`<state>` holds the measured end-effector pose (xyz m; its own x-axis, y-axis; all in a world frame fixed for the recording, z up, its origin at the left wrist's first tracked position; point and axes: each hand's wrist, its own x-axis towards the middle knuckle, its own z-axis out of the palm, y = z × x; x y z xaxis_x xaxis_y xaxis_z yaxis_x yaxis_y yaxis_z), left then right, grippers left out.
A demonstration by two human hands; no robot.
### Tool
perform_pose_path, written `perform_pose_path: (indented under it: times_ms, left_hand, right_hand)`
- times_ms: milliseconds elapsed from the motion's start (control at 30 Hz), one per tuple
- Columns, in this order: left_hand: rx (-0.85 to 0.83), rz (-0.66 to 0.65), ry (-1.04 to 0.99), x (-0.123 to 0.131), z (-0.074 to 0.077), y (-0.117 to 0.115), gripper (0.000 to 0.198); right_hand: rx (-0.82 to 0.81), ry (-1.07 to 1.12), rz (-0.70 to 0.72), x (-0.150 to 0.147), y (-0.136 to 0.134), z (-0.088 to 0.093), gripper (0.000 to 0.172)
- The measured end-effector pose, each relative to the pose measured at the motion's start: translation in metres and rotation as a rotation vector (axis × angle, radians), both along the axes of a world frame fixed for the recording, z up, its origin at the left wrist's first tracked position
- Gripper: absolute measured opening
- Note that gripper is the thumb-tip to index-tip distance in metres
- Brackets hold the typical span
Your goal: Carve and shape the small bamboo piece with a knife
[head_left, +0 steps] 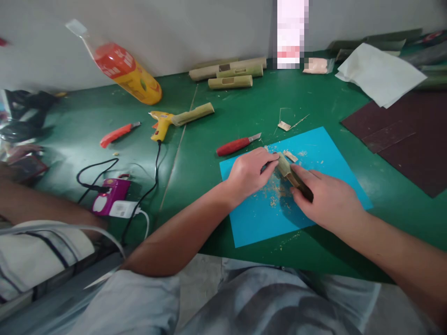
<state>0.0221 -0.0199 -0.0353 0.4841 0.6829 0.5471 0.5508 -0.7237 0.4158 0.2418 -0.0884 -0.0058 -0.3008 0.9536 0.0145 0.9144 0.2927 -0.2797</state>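
Grey clothing w/ dark swirls (275,302) is closest to the cam, below the edge of a green table (199,163). Main thing is a bamboo piece (284,164), held at an angle over a blue sheet (342,177) that's sprinkled w/ shavings (274,201). R hand (328,200) has its fingers and thumb wrapped round the near end. L hand (249,172) is curled w/ fingertips at the far end, tbh can't tell if they're pinching it or just touching. Small chip (291,157) sits right beside, on the sheet. Red-handled knife (237,145) lies just left of the sheet, blade pointing right. Further left: yellow glue gun (162,124) w/ a black cord, plus an orange-red cutter (118,135). More bamboo tubes (230,82) are by the wall, fwiw. Another person's striped clothing (45,260) shows far left, nr a purple power block (113,193).
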Motion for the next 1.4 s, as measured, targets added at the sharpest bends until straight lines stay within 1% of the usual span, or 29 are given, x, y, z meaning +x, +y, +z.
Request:
perform_pose_path:
  times_ms: [167,333,467,600,667,767,900,1033,1200,1300,1400]
  left_hand:
    - [0.054,-0.137,0.056,0.003,-0.003,-0.007,0.017]
    - [0.042,-0.071,0.027,0.001,-0.005,-0.004,0.017]
    - [0.042,-0.146,0.033,0.000,-0.003,-0.001,0.015]
    - [0.015,-0.064,-0.007,-0.002,-0.002,0.003,0.014]
    - [0.000,-0.084,0.000,-0.001,-0.001,0.002,0.014]
    - [-0.005,-0.158,-0.002,0.002,0.000,0.000,0.013]
    - [-0.005,-0.193,-0.028,0.001,0.005,0.002,0.010]
    - [-0.011,-0.167,0.014,-0.004,0.008,0.001,0.013]
    - [-0.039,-0.118,0.097,-0.006,0.008,-0.003,0.019]
    - [-0.044,-0.101,0.099,-0.006,0.008,-0.005,0.018]
    - [-0.072,-0.028,0.059,-0.006,0.010,-0.007,0.019]
  right_hand:
    - [0.008,-0.022,0.011,0.000,0.000,-0.001,0.053]
    - [-0.002,-0.033,0.000,0.001,0.000,0.000,0.054]
    - [-0.023,-0.045,-0.004,0.000,0.000,0.002,0.054]
    - [-0.029,-0.054,-0.007,-0.001,0.000,0.003,0.054]
    - [-0.018,-0.055,-0.003,-0.001,-0.001,0.003,0.054]
    - [-0.001,-0.053,-0.004,0.000,-0.002,0.002,0.053]
    - [0.014,-0.046,-0.008,0.002,-0.002,0.000,0.053]
    - [0.012,-0.041,-0.001,0.001,-0.001,0.001,0.053]
    - [-0.004,-0.045,0.000,0.001,-0.001,0.004,0.053]
    - [-0.012,-0.049,-0.003,0.001,-0.001,0.005,0.053]
    - [-0.020,-0.045,0.002,0.001,0.000,0.005,0.054]
